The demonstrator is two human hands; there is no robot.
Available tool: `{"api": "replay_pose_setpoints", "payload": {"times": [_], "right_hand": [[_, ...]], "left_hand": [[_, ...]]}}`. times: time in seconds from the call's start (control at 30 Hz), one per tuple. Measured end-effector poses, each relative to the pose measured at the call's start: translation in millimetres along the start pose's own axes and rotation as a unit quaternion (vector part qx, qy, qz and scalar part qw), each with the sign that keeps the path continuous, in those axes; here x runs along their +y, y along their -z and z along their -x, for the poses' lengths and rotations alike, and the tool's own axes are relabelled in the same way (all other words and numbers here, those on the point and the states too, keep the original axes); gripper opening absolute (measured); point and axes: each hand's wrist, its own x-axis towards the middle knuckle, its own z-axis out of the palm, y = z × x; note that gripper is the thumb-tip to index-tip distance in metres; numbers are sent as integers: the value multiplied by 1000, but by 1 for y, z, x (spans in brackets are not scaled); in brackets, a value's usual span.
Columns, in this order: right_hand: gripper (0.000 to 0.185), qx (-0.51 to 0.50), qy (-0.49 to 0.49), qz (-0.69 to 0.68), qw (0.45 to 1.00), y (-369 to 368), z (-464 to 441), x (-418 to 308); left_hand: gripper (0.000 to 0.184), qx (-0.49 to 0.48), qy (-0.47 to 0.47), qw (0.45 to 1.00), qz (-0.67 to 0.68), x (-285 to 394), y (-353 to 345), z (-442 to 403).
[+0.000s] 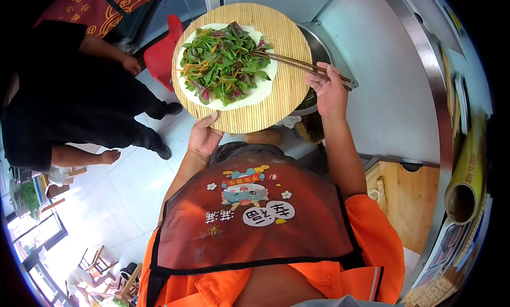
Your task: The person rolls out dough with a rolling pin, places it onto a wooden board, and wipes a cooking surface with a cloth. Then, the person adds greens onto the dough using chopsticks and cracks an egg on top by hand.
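Observation:
My left hand [205, 137] grips the near edge of a round woven tray [295, 52], thumb on top and fingers partly hidden beneath. On the tray rests a white scalloped plate [267, 89] heaped with green and purple leaves [226, 62] and thin orange shreds. My right hand [328, 89] is closed around a pair of brown chopsticks [289, 59], right of the tray. Their tips touch the right side of the leaves.
A metal pot [321, 49] is partly hidden behind the tray. A steel counter [393, 78] lies to the right, with a yellow-green tube [467, 185] beyond it. A person in black [79, 100] stands at left, near a red chair [159, 54].

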Motion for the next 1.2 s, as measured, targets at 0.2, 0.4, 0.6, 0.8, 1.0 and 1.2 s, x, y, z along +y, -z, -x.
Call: {"api": "replay_pose_setpoints", "payload": {"times": [0.2, 0.4, 0.6, 0.8, 1.0, 1.2], "right_hand": [[32, -46, 46, -29, 997, -18, 5, -20], [30, -141, 54, 109, 982, -73, 13, -16], [33, -113, 76, 158, 978, -51, 1, -37], [35, -141, 60, 119, 981, -32, -13, -49], [32, -145, 42, 61, 987, -64, -32, -30], [31, -151, 51, 56, 986, -90, -50, -10]], "left_hand": [[57, 9, 0, 1000, 17, 2, 1, 1], [57, 6, 1, 1000, 12, 6, 4, 3], [59, 6, -5, 999, 34, 3, 4, 7], [63, 13, -10, 1000, 3, 5, 2, 7], [62, -13, 17, 1000, 13, 13, 7, 3], [63, -15, 18, 1000, 4, 21, 2, 5]]}}
